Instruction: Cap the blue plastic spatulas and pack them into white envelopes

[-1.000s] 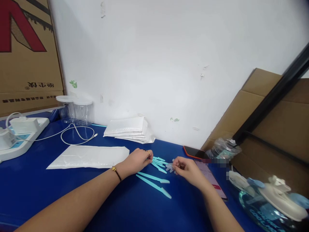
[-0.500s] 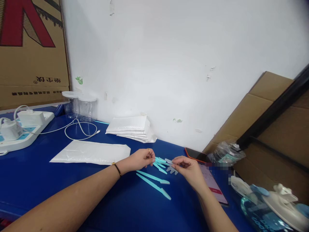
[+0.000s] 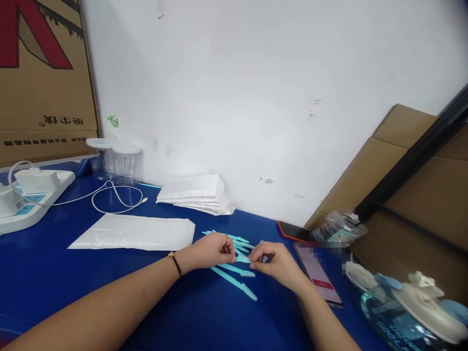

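Note:
My left hand (image 3: 215, 251), with a ring and a dark bracelet, is closed on a turquoise eyebrow razor (image 3: 243, 259) by its handle side. At the razor's other end, the fingertips of my right hand (image 3: 276, 263) pinch together; whether a clear cap is between them is too small to tell. Several more turquoise razors (image 3: 237, 238) lie fanned out just behind my hands. Two loose razors (image 3: 234, 282) rest on the blue table (image 3: 164, 312) in front of my left fingers.
A white padded mailer (image 3: 137, 233) lies flat on the left, with a stack of mailers (image 3: 190, 189) against the wall. Two phones (image 3: 321, 282) are at the right, near a blue bottle (image 3: 395, 312). A power strip (image 3: 51, 197), white cable (image 3: 119, 200) and clear jars (image 3: 126, 165) stand back left.
My hands have come slightly nearer, now holding a razor in front of the others. More razors show spread behind my left hand. The clear caps seen earlier are mostly hidden by my right hand.

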`<action>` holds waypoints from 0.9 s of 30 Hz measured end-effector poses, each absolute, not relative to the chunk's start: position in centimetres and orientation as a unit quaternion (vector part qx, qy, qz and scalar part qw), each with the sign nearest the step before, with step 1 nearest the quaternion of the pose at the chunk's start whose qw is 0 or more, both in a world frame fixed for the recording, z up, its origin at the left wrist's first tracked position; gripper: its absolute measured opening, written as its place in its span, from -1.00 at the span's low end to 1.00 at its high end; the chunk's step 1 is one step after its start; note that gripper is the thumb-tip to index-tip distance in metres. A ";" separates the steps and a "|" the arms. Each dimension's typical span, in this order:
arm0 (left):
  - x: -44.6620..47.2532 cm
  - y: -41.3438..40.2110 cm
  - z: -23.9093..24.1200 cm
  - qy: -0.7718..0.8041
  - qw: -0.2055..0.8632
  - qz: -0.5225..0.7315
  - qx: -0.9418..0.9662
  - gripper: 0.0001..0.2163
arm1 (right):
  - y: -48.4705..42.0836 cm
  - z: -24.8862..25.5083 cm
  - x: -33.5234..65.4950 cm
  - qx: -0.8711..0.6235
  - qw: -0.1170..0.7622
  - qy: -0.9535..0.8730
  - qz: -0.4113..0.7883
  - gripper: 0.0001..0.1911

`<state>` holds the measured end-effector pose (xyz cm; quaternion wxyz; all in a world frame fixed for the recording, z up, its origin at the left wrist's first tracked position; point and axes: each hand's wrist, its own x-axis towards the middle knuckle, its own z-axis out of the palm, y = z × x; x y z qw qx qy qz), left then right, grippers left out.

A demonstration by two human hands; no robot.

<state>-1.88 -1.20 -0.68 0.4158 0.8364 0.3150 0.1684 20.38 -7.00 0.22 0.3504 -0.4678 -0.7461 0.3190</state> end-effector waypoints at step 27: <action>-2.0 0.6 -1.1 0.349 0.136 0.246 0.894 -0.83 | -6.0 0.6 23.6 -0.527 0.361 -0.677 0.366 -0.76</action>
